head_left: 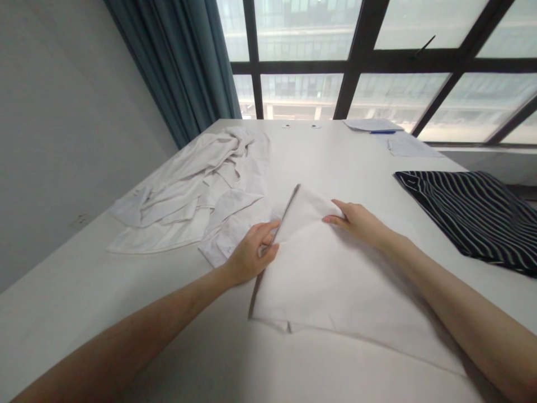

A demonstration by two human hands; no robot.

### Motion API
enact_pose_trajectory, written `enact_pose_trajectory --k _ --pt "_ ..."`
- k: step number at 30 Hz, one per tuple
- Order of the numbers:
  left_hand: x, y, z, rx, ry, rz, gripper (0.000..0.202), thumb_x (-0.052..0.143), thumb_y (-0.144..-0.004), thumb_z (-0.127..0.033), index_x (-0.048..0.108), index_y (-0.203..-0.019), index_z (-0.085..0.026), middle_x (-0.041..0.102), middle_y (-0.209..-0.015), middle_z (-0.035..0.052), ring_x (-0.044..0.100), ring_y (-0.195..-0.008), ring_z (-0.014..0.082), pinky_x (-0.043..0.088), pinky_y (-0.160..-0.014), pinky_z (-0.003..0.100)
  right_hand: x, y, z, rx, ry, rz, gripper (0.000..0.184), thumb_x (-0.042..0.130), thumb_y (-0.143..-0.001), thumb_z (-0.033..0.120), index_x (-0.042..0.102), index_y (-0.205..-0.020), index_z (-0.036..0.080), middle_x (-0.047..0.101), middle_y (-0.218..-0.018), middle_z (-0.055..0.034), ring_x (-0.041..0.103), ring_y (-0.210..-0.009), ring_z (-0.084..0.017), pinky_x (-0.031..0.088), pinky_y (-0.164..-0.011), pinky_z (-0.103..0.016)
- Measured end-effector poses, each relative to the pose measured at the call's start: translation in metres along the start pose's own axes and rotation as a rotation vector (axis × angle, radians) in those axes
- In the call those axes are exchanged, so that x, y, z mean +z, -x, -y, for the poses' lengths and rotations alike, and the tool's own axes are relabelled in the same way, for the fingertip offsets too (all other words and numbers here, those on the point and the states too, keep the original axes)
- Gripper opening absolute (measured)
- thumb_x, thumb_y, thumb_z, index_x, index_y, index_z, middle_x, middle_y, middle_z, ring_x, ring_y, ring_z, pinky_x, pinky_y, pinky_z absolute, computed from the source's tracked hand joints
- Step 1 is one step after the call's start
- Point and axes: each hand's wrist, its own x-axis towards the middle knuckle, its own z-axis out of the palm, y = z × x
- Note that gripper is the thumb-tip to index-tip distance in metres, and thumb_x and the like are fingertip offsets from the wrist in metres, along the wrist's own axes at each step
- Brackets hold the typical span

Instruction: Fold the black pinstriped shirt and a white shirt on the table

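A white folded cloth garment (pixel 319 280) lies on the white table in front of me, its exact kind not clear. My left hand (pixel 254 252) pinches its left edge between thumb and fingers. At the far right part of the same garment, my right hand (pixel 356 221) has closed thumb and fingers on the fabric. The top left corner stands a little raised between the two hands. Just beyond my left hand, a crumpled white garment (pixel 235 221) spreads over the table.
A heap of white clothes (pixel 188 179) covers the table's left side. At the right lies a folded black striped garment (pixel 474 212). Papers (pixel 373 125) and a blue pen (pixel 382 132) rest at the far right of the table (pixel 319 157). Behind hangs a blue curtain (pixel 180 67) by the windows.
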Motion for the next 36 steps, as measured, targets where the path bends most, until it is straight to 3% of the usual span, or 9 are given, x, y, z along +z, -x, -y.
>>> enact_pose_trajectory --k 3,6,9,12,15,19,23,31,36 --pt "0.002 -0.002 -0.002 0.023 -0.075 -0.132 0.053 0.051 -0.09 -0.025 0.039 -0.14 -0.014 0.065 -0.098 0.0071 0.059 -0.104 0.0226 0.042 -0.102 0.041 0.007 -0.001 0.003 0.02 0.121 -0.079 0.039 0.046 -0.092 0.059 0.059 -0.099 0.023 0.068 -0.07 -0.0076 0.065 -0.069 -0.027 0.037 -0.057 -0.03" --pt "0.002 -0.004 -0.004 0.158 -0.243 -0.209 0.05 0.051 -0.089 -0.02 0.043 -0.138 -0.016 0.052 -0.134 0.0154 0.047 -0.127 0.0258 0.035 -0.109 0.044 0.014 -0.001 0.009 -0.001 0.168 -0.116 0.044 0.043 -0.093 0.059 0.058 -0.11 0.022 0.071 -0.078 -0.0094 0.066 -0.073 -0.029 0.041 -0.061 -0.032" --pt "0.002 -0.003 -0.005 0.293 -0.356 -0.059 0.038 0.047 -0.089 -0.01 0.057 -0.125 -0.02 0.055 -0.137 0.0104 0.041 -0.136 0.0235 0.028 -0.114 0.046 0.02 0.0 0.012 -0.109 0.151 -0.188 0.04 0.043 -0.097 0.047 0.052 -0.125 0.02 0.07 -0.104 -0.0127 0.066 -0.09 -0.028 0.045 -0.078 -0.037" --pt "0.004 -0.002 -0.002 0.272 -0.343 0.062 0.035 0.045 -0.089 -0.006 0.063 -0.115 -0.022 0.065 -0.126 0.0049 0.046 -0.134 0.0203 0.022 -0.116 0.048 0.022 0.001 0.013 -0.168 0.148 -0.244 0.038 0.041 -0.097 0.03 0.047 -0.133 0.018 0.064 -0.119 -0.0132 0.063 -0.102 -0.027 0.043 -0.09 -0.041" --pt "0.005 -0.003 0.002 0.159 -0.321 0.109 0.038 0.047 -0.089 -0.011 0.059 -0.124 -0.02 0.062 -0.132 0.0065 0.046 -0.134 0.0209 0.021 -0.116 0.049 0.024 0.001 0.013 -0.216 0.165 -0.267 0.037 0.038 -0.095 0.018 0.052 -0.129 0.02 0.062 -0.123 -0.0128 0.059 -0.111 -0.026 0.042 -0.094 -0.041" --pt "0.005 -0.003 0.002 0.132 -0.421 0.234 0.046 0.05 -0.093 -0.024 0.047 -0.139 -0.02 0.046 -0.148 0.0089 0.035 -0.141 0.023 0.017 -0.118 0.049 0.025 0.003 0.012 -0.296 0.152 -0.223 0.037 0.037 -0.093 0.012 0.057 -0.122 0.021 0.061 -0.129 -0.012 0.056 -0.116 -0.025 0.041 -0.097 -0.042" --pt "0.004 0.0 0.003 0.141 -0.539 0.279 0.058 0.05 -0.095 -0.038 0.034 -0.148 -0.018 0.034 -0.155 0.0108 0.027 -0.145 0.0246 0.015 -0.118 0.046 0.027 0.005 0.006 -0.267 0.114 -0.134 0.042 0.035 -0.095 0.016 0.053 -0.132 0.025 0.054 -0.142 -0.0097 0.053 -0.125 -0.024 0.041 -0.1 -0.046" --pt "0.001 0.007 0.004 0.17 -0.635 0.303 0.062 0.039 -0.099 -0.044 0.024 -0.152 -0.015 0.027 -0.158 0.0138 0.023 -0.147 0.0253 0.016 -0.118 0.043 0.036 0.003 -0.016 -0.109 0.191 0.028 0.053 0.022 -0.101 0.044 0.027 -0.152 0.031 0.034 -0.157 -0.0033 0.029 -0.144 -0.029 0.029 -0.112 -0.054" --pt "0.001 0.009 0.003 0.171 -0.641 0.281 0.062 0.04 -0.099 -0.043 0.026 -0.151 -0.013 0.029 -0.157 0.0148 0.025 -0.146 0.0257 0.017 -0.118 0.044 0.035 0.003 -0.022 -0.081 0.185 0.03 0.056 0.022 -0.1 0.052 0.033 -0.149 0.029 0.038 -0.155 -0.0048 0.03 -0.143 -0.03 0.029 -0.112 -0.054"
